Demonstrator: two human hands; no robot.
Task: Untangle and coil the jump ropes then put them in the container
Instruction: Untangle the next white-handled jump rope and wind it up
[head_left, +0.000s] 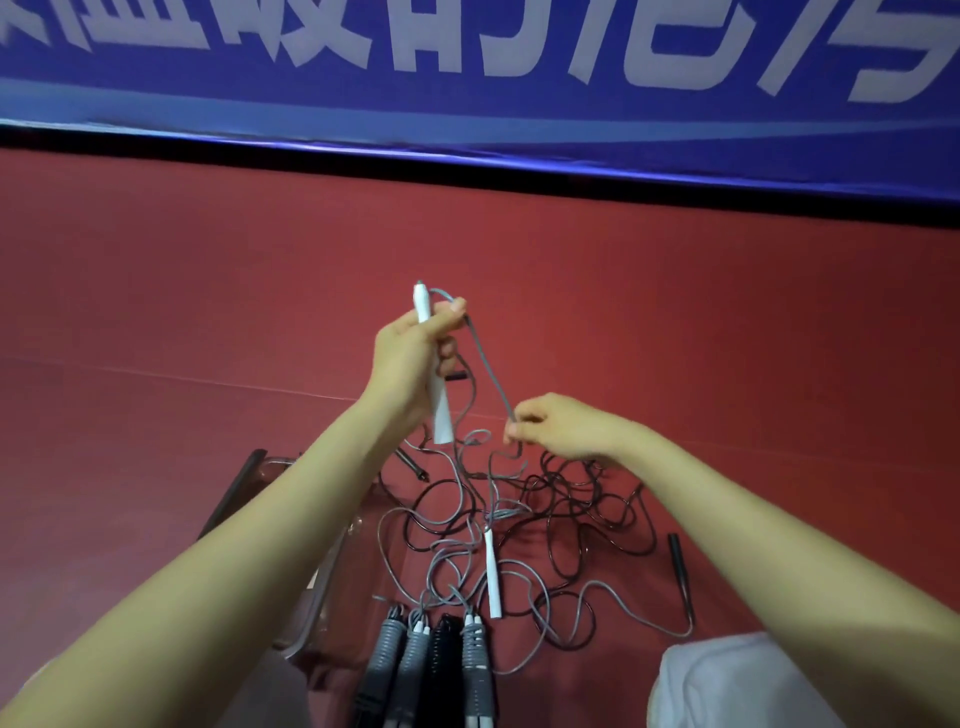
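A pile of tangled ropes (540, 514) lies on the floor (156, 312). The container (278, 470) sits at 9 o'clock from the pile, just beside it. Some coiled ropes (426, 660) lie side by side at 6 o'clock. A loose handle (680, 558) lies at 3 o'clock. Above the pile, the left hand (410, 358) holds a handle (441, 421) at 11 o'clock. The right hand (561, 426) pinches its rope (485, 364) at 12 o'clock. A banner (467, 104) stands far behind.

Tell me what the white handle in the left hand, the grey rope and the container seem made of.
The white handle: probably hard plastic, smooth and matte; it looks rigid and evenly white. The grey rope: likely a plastic-coated cord, slightly glossy; thin, holding springy loops. The container: clear plastic, apparently; the red floor shows through its shiny wall.
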